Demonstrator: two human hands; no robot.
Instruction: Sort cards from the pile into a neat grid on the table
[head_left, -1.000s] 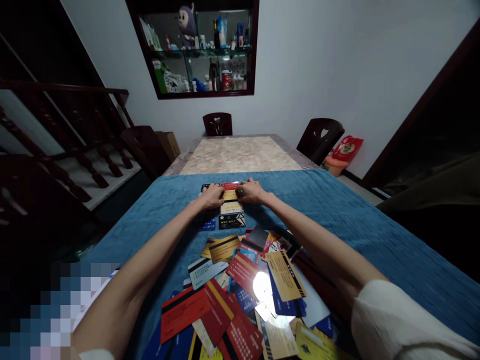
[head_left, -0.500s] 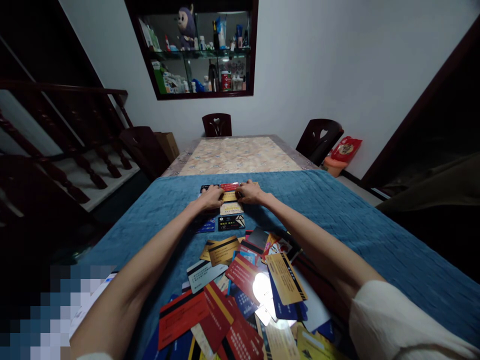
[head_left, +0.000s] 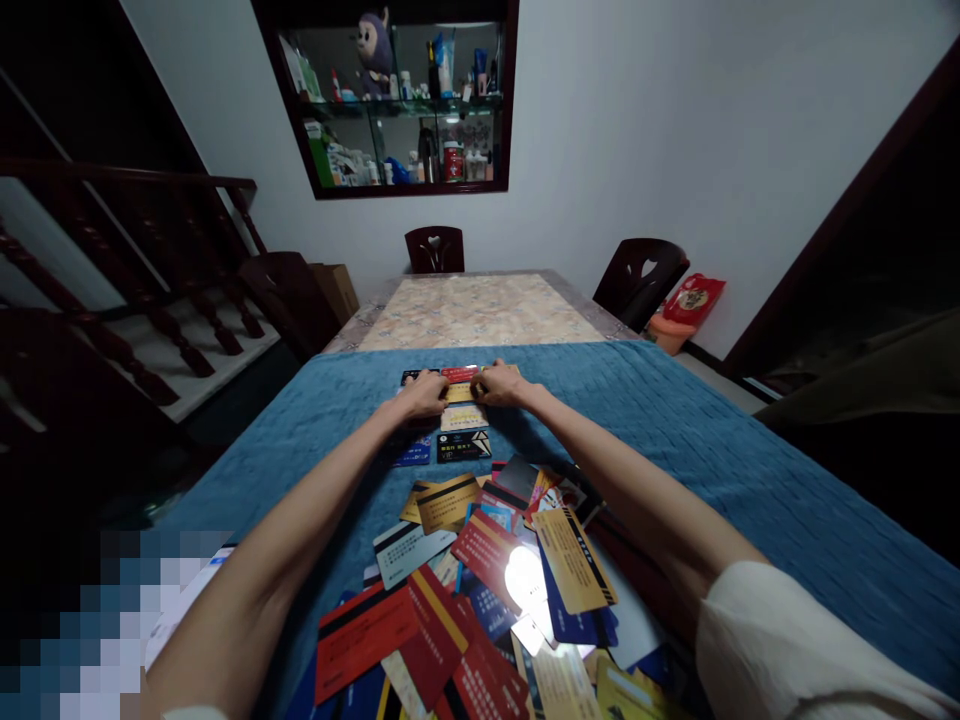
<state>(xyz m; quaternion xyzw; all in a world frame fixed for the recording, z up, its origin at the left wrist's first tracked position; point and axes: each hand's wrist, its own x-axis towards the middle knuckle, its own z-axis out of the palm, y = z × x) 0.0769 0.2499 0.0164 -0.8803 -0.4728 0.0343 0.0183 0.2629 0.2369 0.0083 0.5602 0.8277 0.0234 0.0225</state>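
Head view: near the blue cloth [head_left: 360, 375]'s far edge, half-curled left hand [head_left: 424, 393] and right hand [head_left: 499, 384] flank a gold card [head_left: 460, 393], apparently keeping it straight; grip unclear.

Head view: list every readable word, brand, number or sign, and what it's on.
"VIP": black plastic card with a pale angular design.
Too small or blurred to read: yellow line above "VIP"; blue plastic card left of it; loose pile of multicoloured plastic cards; shiny red bag; containers on glass shelves.
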